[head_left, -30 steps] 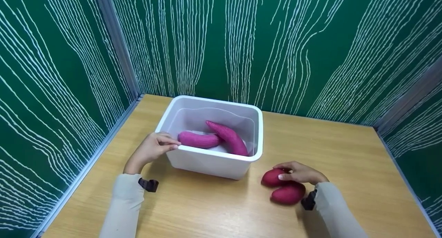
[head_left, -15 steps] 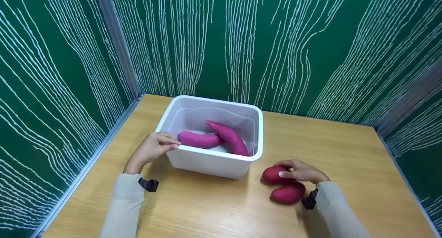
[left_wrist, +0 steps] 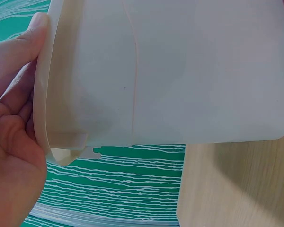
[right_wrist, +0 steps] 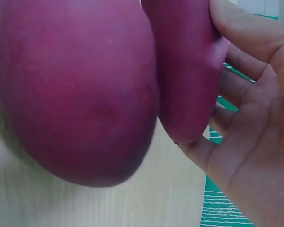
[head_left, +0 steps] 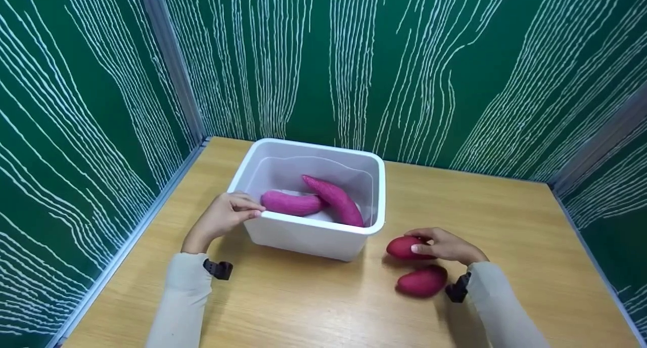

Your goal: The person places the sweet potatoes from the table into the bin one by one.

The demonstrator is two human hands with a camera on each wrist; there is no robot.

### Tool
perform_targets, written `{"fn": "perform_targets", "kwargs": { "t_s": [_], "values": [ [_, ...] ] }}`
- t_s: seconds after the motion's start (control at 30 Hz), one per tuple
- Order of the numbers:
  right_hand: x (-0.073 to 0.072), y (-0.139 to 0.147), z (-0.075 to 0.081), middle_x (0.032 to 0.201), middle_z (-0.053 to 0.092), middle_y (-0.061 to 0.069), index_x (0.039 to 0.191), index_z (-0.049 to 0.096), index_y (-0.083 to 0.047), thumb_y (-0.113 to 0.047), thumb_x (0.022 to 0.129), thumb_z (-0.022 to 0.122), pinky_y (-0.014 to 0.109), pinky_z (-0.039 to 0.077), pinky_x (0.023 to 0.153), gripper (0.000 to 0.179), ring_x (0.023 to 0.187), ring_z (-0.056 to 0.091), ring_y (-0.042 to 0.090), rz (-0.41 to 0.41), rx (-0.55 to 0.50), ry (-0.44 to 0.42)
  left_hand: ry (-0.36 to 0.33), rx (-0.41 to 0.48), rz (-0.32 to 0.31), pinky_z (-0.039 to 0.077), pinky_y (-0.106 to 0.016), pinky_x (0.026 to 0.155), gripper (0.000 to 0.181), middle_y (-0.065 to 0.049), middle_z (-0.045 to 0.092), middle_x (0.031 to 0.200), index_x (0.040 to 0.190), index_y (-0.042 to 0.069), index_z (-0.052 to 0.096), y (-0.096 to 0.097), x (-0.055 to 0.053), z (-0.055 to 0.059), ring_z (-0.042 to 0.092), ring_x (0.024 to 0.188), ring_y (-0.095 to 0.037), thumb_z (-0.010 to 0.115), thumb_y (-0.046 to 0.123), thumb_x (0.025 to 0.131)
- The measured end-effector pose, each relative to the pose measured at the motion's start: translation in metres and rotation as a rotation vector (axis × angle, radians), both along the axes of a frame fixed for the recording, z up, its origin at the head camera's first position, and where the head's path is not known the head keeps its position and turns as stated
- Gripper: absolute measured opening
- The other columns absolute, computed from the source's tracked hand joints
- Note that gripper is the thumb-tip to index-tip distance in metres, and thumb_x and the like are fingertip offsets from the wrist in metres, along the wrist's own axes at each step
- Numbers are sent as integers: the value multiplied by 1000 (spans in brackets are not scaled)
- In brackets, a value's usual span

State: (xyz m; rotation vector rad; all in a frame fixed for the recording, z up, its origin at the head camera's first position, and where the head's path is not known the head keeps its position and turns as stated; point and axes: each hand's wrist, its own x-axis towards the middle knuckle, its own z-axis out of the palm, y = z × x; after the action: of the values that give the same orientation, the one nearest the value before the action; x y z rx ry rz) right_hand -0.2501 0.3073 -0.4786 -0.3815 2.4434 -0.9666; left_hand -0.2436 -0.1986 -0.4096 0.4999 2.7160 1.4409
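Note:
My right hand holds a smooth, dark red mango between thumb and fingers, just right of the white bin. A shadow shows on the table under this mango. Nearer to me lies a second red mango on the tabletop; in the right wrist view it looms large beside the held one. My left hand pinches the bin's rim at its near left corner. Inside the bin lie two long purple sweet potatoes, one straighter and one curved, overlapping each other.
The wooden table is enclosed by green panels with white wavy lines. Metal posts stand at the corners. The bin sits close to the back panel.
My right hand has drawn the held mango slightly up and away from the second mango, so a gap shows between them. My left hand stays on the bin's rim.

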Motion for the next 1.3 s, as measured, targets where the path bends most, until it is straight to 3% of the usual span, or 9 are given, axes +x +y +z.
{"fn": "perform_targets", "kwargs": {
  "t_s": [0.23,0.47,0.63,1.1,1.3],
  "values": [
    [-1,4,5,129,57,15,139,49,-6,-43,92,61,58,40,101,61,117,50,31,-6,2,51,16,-15,-3,51,-24,82,15,-12,71,104,98,8,77,0,-1,0,60,102,-25,73,12,84],
    [-2,6,14,128,57,16,139,49,-6,-45,92,60,59,39,101,63,118,50,32,-37,-6,49,12,-37,0,53,-39,91,17,-11,71,106,99,8,77,2,-2,2,60,106,-27,73,15,84],
    [-4,5,21,127,58,16,139,49,-6,-47,91,61,54,46,97,64,114,52,30,-50,4,45,-7,-37,7,52,-42,92,17,-11,71,107,100,8,77,3,-1,4,60,107,-28,73,14,84],
    [-2,7,38,125,59,17,137,51,-9,-47,90,63,45,53,89,63,111,55,31,-94,-39,52,6,-31,-5,53,-41,91,16,-11,71,106,99,8,77,2,0,5,60,105,-27,73,13,84],
    [-2,9,44,125,60,21,137,51,-3,-42,91,63,42,54,86,61,112,57,33,-73,-57,91,33,5,-19,52,-21,81,15,-12,71,103,97,6,77,1,-1,0,60,102,-25,73,12,83]
  ]
}}
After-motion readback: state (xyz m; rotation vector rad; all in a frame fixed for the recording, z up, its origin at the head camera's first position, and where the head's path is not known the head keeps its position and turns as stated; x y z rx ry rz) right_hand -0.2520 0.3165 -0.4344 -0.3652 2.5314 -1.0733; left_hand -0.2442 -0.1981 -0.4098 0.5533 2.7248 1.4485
